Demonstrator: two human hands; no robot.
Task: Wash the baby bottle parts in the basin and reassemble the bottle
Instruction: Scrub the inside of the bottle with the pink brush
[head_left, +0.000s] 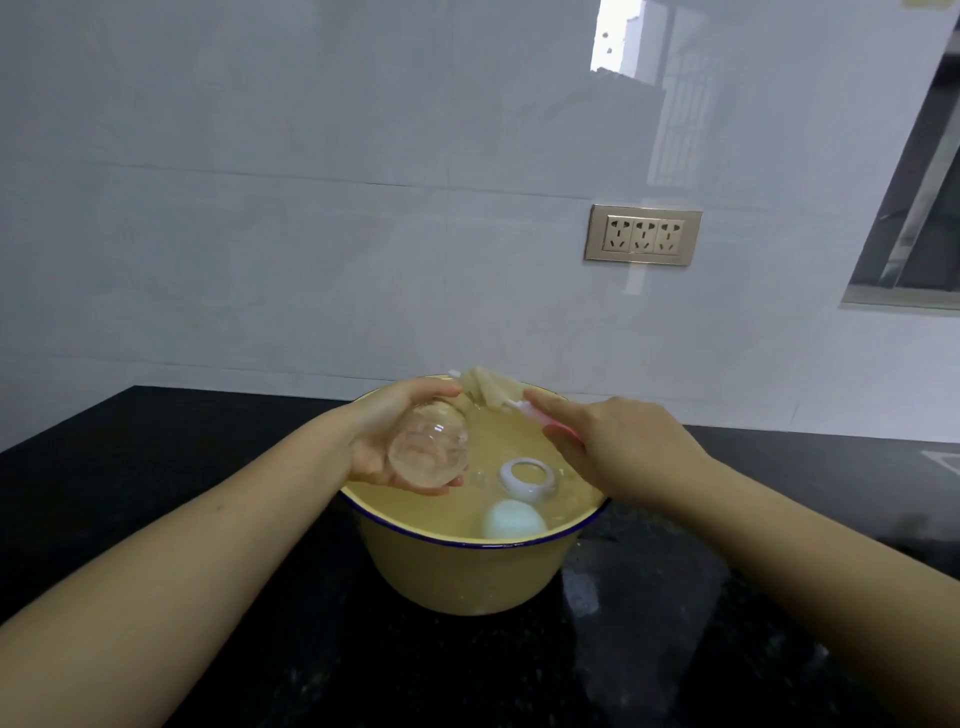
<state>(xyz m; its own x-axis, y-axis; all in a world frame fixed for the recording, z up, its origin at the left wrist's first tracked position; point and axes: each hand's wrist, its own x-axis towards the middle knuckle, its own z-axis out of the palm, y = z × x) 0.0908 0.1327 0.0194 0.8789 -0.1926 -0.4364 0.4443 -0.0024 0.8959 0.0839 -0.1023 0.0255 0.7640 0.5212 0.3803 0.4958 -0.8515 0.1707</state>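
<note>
Desk (208, 623): yellow basin (467, 577) of water between the forearms | under the hands: pale cap (514, 519) and white ring (527, 475) in the water | left hand (382, 441) wraps the clear bottle (428, 452), base toward the viewer, mouth pointing away | right hand (623, 447) grips the brush (493, 394) handle; the sponge head lies crosswise just beyond the mouth and likely goes in next.

In basin (470, 577), ring (527, 475) and cap (514, 519) near-right; near-left water (415, 506) open.
</note>
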